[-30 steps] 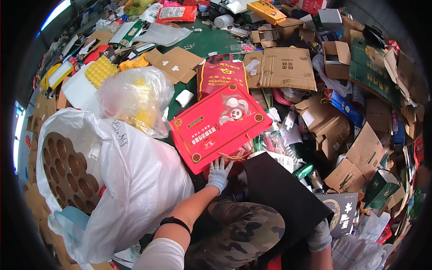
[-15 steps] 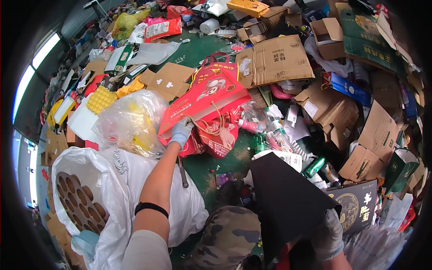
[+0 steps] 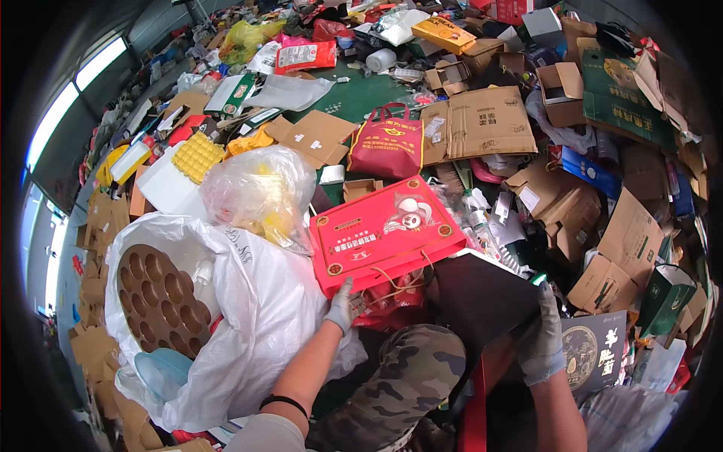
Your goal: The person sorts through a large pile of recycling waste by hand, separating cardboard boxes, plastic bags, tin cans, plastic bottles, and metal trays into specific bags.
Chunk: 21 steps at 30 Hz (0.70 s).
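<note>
My left hand (image 3: pixel 346 306), in a pale grey glove, is at the lower left edge of a red gift box (image 3: pixel 380 233) with rope handles. The thumb lies against the box's side and the fingers curl beneath it, partly hidden. Red packaging (image 3: pixel 392 301) shows under the box. At the right, my gloved right hand (image 3: pixel 541 339) grips the edge of a black board (image 3: pixel 482 294), with its thumb hidden. The board's upper edge meets the red box's lower right corner. A red strip (image 3: pixel 474 407) shows below the board.
A white sack (image 3: pixel 256 294) holding a brown moulded tray (image 3: pixel 162 301) stands at the left. Behind the box are a maroon bag (image 3: pixel 386 143) and flattened cardboard (image 3: pixel 489 124). Plastic bottles (image 3: pixel 482 226) and open cartons (image 3: pixel 621 248) lie to the right. My camouflage-clad knee (image 3: pixel 414 361) is in front.
The red gift box has come toward me and turned its printed face up, away from the maroon bag. My left hand has moved down from its rope handle area. The black board has tilted flatter.
</note>
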Each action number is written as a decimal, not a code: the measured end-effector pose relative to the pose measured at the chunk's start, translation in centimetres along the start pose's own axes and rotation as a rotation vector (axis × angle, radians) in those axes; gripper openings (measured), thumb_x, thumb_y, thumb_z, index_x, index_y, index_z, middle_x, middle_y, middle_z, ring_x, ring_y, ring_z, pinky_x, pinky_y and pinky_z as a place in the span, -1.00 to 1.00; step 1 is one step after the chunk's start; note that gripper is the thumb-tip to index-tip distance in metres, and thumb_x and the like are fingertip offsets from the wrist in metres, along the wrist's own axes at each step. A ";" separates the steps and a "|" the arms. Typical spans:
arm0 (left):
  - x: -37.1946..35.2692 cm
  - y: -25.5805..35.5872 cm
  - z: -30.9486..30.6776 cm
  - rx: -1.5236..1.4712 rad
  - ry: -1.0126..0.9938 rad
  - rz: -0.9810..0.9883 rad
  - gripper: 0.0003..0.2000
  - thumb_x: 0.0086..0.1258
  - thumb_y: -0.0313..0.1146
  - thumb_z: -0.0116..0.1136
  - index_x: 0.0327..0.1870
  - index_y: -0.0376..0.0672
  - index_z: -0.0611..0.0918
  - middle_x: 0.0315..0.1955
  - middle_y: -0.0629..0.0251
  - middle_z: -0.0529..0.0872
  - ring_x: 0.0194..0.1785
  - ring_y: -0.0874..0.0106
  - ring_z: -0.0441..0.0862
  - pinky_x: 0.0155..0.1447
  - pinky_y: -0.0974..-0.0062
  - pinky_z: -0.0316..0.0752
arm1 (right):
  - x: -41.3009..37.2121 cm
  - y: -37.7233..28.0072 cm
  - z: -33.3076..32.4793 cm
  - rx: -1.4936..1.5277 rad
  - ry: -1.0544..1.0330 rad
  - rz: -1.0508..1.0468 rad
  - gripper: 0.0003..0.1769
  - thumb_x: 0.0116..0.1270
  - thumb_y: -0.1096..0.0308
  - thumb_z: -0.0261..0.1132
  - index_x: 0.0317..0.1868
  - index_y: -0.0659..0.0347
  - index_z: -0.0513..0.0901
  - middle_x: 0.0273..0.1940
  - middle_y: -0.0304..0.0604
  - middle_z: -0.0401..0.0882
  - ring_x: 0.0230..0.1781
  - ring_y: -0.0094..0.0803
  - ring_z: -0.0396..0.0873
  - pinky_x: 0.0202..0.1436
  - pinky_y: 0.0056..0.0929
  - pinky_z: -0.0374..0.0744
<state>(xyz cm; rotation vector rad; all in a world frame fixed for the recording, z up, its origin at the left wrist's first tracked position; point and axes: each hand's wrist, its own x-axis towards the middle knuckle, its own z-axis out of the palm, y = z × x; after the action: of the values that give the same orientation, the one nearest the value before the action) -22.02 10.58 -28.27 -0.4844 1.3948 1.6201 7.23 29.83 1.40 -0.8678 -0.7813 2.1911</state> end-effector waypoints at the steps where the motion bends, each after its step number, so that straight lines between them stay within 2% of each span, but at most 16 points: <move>1: -0.7 2.2 0.7 -0.288 0.098 -0.097 -0.17 0.02 0.26 0.22 0.24 -0.05 0.23 0.18 0.03 0.28 0.23 0.20 0.29 0.13 0.18 0.35 | 0.0 0.0 -0.2 -0.007 0.009 -0.001 -0.56 0.26 0.07 0.24 0.05 0.12 0.47 0.00 -0.22 0.51 0.02 -0.40 0.48 0.13 -0.37 0.43; 2: 0.0 3.7 0.8 -0.335 0.193 -0.135 -0.33 0.02 0.21 0.24 0.09 0.01 0.40 0.06 0.19 0.46 0.10 0.32 0.44 0.00 0.30 0.45 | 0.2 0.0 -0.4 -0.014 0.014 -0.004 -0.56 0.26 0.06 0.24 0.05 0.12 0.47 0.00 -0.21 0.51 0.02 -0.40 0.48 0.14 -0.37 0.43; 5: 5.0 5.4 1.5 -0.786 0.189 0.206 -0.55 0.11 0.02 0.29 -0.04 0.00 0.51 -0.04 0.27 0.58 -0.06 0.38 0.56 -0.19 0.48 0.51 | 0.5 0.0 -1.0 0.003 0.005 -0.006 -0.56 0.28 0.06 0.22 0.08 0.12 0.46 0.02 -0.20 0.51 0.05 -0.39 0.47 0.17 -0.38 0.40; 7: 8.2 8.7 4.2 -0.694 0.176 0.278 -0.71 0.13 -0.18 0.30 -0.15 0.01 0.57 -0.28 0.40 0.62 -0.25 0.46 0.59 -0.39 0.62 0.47 | 1.1 0.7 -2.2 -0.045 0.055 -0.052 -0.50 0.32 0.05 0.16 0.14 0.19 0.42 0.08 -0.19 0.48 0.09 -0.39 0.44 0.19 -0.40 0.37; 9: 7.2 14.7 10.2 -0.645 0.152 0.357 -0.74 0.19 -0.30 0.24 -0.11 -0.04 0.53 -0.32 0.30 0.60 -0.34 0.40 0.58 -0.44 0.62 0.46 | 1.3 0.8 -2.4 -0.094 0.065 -0.047 -0.46 0.34 0.04 0.13 0.18 0.23 0.39 0.12 -0.18 0.46 0.11 -0.40 0.42 0.21 -0.41 0.35; 11: 7.6 20.9 15.0 -0.629 -0.112 0.431 -0.78 0.26 -0.35 0.18 -0.10 -0.10 0.51 -0.33 0.24 0.61 -0.39 0.36 0.59 -0.49 0.60 0.49 | 1.0 0.1 -1.4 -0.129 0.015 -0.014 -0.45 0.35 0.03 0.11 0.19 0.25 0.39 0.13 -0.19 0.44 0.13 -0.41 0.41 0.21 -0.42 0.34; 14: -1.3 29.0 24.6 -0.482 -0.322 0.681 -0.81 0.25 -0.35 0.22 -0.14 -0.06 0.54 -0.34 0.34 0.64 -0.41 0.43 0.61 -0.54 0.57 0.53 | 1.8 -0.1 -1.4 -0.119 0.015 -0.046 -0.43 0.36 0.01 0.09 0.19 0.27 0.38 0.14 -0.19 0.43 0.14 -0.43 0.39 0.22 -0.43 0.33; 15: -3.6 30.8 27.4 -0.573 -0.415 0.758 -0.79 0.25 -0.38 0.20 -0.11 -0.07 0.53 -0.33 0.29 0.65 -0.37 0.42 0.62 -0.49 0.55 0.55 | 2.2 0.0 -1.8 -0.119 0.016 -0.038 -0.43 0.36 0.01 0.08 0.19 0.28 0.38 0.14 -0.18 0.43 0.14 -0.43 0.39 0.22 -0.43 0.32; 17: -5.6 33.6 31.8 -0.587 -0.673 0.772 -0.80 0.30 -0.40 0.14 -0.08 -0.09 0.51 -0.33 0.28 0.64 -0.32 0.40 0.62 -0.36 0.55 0.57 | 2.6 0.3 -2.7 -0.125 0.021 -0.009 -0.43 0.37 0.00 0.06 0.20 0.29 0.37 0.14 -0.18 0.43 0.14 -0.44 0.39 0.23 -0.43 0.32; 19: -6.6 32.6 36.7 -0.443 -0.922 0.866 -0.73 0.34 -0.41 0.08 0.04 -0.17 0.46 -0.21 0.24 0.63 -0.23 0.38 0.62 -0.19 0.52 0.56 | 2.8 0.5 -2.8 -0.198 0.049 -0.018 -0.43 0.36 -0.02 0.05 0.20 0.22 0.38 0.15 -0.15 0.42 0.13 -0.38 0.40 0.25 -0.36 0.31; 21: -2.7 30.8 37.4 0.067 -1.282 0.726 -0.67 0.31 -0.38 0.12 0.10 -0.14 0.47 -0.07 0.26 0.58 -0.08 0.46 0.57 0.00 0.42 0.53 | 3.1 0.7 -3.2 -0.238 0.052 -0.027 -0.43 0.35 -0.04 0.05 0.20 0.19 0.38 0.16 -0.13 0.42 0.14 -0.33 0.40 0.27 -0.31 0.31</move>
<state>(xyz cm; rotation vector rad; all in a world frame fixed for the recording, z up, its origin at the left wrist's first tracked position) -36.30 45.90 1.77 1.0840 0.5836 1.8120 7.59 32.60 -2.13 -1.0195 -1.0374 2.0709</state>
